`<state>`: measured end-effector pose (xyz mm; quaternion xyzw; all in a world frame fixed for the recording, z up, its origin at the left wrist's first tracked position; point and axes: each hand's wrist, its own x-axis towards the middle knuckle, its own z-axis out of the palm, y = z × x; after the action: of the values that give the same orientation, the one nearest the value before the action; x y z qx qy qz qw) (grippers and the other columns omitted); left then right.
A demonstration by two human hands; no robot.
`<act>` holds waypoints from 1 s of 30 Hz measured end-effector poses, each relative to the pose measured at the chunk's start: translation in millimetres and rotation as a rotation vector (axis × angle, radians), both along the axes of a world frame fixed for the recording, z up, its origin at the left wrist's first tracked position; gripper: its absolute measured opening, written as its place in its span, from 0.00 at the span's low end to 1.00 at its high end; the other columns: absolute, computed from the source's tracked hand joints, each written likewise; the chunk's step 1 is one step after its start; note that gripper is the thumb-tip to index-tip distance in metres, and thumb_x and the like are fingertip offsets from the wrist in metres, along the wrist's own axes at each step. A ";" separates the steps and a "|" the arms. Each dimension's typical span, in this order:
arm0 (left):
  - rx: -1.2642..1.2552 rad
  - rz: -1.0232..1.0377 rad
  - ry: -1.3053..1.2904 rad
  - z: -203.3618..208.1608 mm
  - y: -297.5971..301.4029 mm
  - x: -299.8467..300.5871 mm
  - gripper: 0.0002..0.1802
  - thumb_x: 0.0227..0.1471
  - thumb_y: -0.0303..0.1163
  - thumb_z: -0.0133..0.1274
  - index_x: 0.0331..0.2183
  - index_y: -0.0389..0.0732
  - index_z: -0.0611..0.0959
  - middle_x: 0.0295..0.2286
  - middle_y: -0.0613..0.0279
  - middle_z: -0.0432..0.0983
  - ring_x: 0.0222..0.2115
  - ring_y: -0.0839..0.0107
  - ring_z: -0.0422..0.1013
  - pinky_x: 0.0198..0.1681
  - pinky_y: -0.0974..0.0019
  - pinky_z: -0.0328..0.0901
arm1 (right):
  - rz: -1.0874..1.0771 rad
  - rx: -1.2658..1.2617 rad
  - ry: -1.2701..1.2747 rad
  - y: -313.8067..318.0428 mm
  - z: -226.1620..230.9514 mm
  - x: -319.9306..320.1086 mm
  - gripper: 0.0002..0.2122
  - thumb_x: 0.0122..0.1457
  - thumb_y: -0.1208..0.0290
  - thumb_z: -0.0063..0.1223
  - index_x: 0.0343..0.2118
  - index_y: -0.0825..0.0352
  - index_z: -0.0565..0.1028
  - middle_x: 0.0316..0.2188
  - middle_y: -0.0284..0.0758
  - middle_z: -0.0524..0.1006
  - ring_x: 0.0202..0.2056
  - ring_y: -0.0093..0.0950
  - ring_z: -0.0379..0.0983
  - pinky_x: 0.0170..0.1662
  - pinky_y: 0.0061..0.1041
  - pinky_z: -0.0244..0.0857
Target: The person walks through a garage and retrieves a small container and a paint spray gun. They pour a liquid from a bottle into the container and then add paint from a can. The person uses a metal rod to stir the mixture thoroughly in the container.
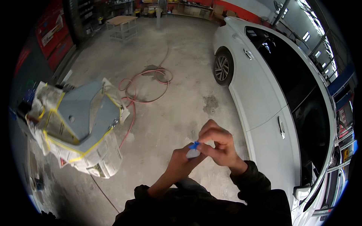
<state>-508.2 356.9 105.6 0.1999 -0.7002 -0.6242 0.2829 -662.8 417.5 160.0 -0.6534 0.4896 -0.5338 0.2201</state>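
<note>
Concrete floor runs alongside the white car, with a masked grey panel well apart from it. From my remote seat I see both hands together near the white car: the left hand wraps a small whitish item, the right hand pinches its blue top. I judge a light, steady left grip best, right fingertips alone working the blue.

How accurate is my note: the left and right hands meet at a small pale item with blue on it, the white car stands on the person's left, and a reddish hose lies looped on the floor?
One slip: the white car stands on the person's right, as the head view shows. The left hand and right hand do meet at the small pale item, and the reddish hose is looped on the floor.
</note>
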 end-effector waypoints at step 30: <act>0.544 -0.530 0.111 -5.9 -699.5 -700.6 0.14 0.47 0.29 0.59 0.36 0.37 0.74 0.23 0.66 0.72 0.16 0.82 0.64 0.17 0.77 0.57 | 0.149 0.281 -0.478 -686.6 -3.8 -713.7 0.07 0.43 0.77 0.70 0.23 0.68 0.79 0.23 0.31 0.74 0.26 0.21 0.66 0.30 0.20 0.57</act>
<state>-1208.8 -342.6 99.7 0.0458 -0.5200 -0.8486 0.0859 -1376.6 -269.2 156.2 -0.5062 0.4434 -0.5820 0.4566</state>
